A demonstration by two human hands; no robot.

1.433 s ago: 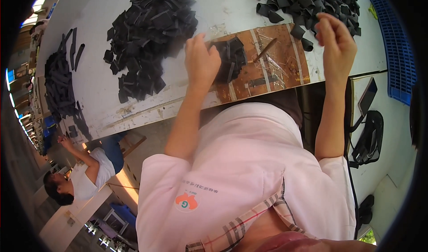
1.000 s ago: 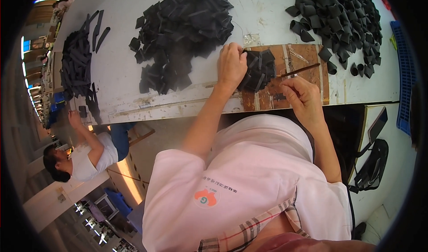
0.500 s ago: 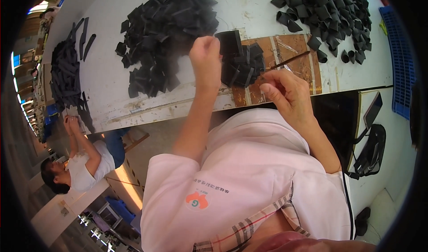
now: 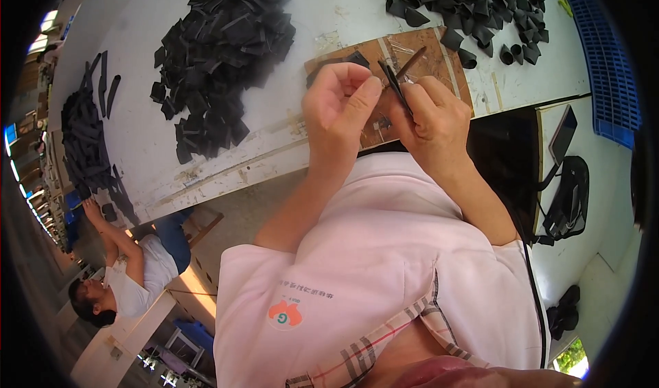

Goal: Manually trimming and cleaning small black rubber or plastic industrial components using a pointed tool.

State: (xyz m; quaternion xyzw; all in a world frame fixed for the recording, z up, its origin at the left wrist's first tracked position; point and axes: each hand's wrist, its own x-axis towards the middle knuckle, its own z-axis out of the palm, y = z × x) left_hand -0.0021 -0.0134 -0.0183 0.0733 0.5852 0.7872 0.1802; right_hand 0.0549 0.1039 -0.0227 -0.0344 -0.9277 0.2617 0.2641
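My left hand (image 4: 340,110) has its fingers curled, with thumb and forefinger tips together; anything between them is hidden. Its thumb tip is close beside a thin black piece (image 4: 394,84), seen nearly edge-on. My right hand (image 4: 436,123) is closed on this black piece, fingers bent around its lower end. A narrow dark brown stick (image 4: 413,64) slants up and away from the right fingers; whether they grip it is hard to see. Behind my left hand, more flat black pieces (image 4: 353,60) lie on a brown board (image 4: 456,79), partly covered.
A big heap of flat black pieces (image 4: 220,51) covers the white table (image 4: 302,17) left of the board. Open black tubes (image 4: 480,7) are piled at far right, near a blue crate (image 4: 604,65). Long black strips (image 4: 86,134) lie far left, beside another person (image 4: 141,264).
My left hand has come right and down, away from the black pieces on the board. The right hand has risen slightly, now gripping a black piece. The stick points more steeply upward.
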